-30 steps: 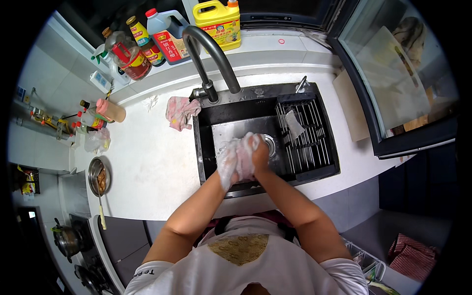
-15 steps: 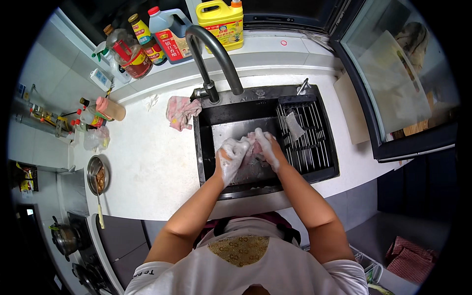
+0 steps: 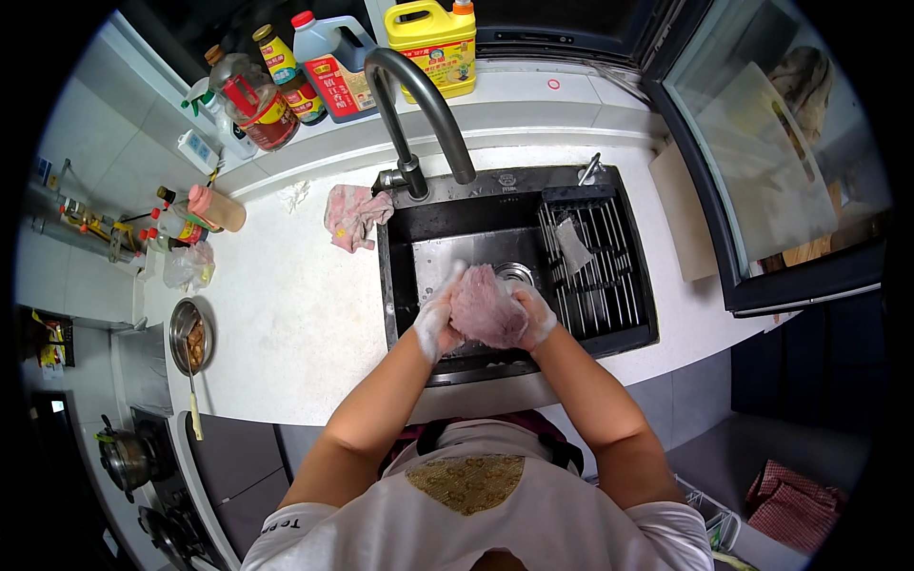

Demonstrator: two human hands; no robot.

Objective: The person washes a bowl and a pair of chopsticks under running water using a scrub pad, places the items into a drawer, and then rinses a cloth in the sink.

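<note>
Over the near part of the black sink (image 3: 383,295), a pinkish, wet-looking cloth (image 3: 487,306) is bunched into a rounded bundle between my hands. My left hand (image 3: 435,325) grips its left side, with white suds over the fingers and wrist. On the opposite side my right hand (image 3: 539,316) holds it too, suds along its back. The fingertips of both hands are partly hidden by the cloth. A round drain (image 3: 515,272) shows just beyond the bundle. Above the sink arches a dark grey faucet (image 3: 433,100); no stream of water shows beneath it.
A slatted drying rack (image 3: 598,285) covers the sink's right side. Another pink cloth (image 3: 354,217) lies left of the faucet. Bottles and a yellow jug (image 3: 433,48) line the sill. A metal bowl (image 3: 190,335) holding food sits far left. An open window (image 3: 724,228) juts in at right.
The cloth was low and mostly hidden between my foamy hands; now it is bunched up in plain sight, nearer to me. My hands have moved apart to its sides, and less foam covers them.
</note>
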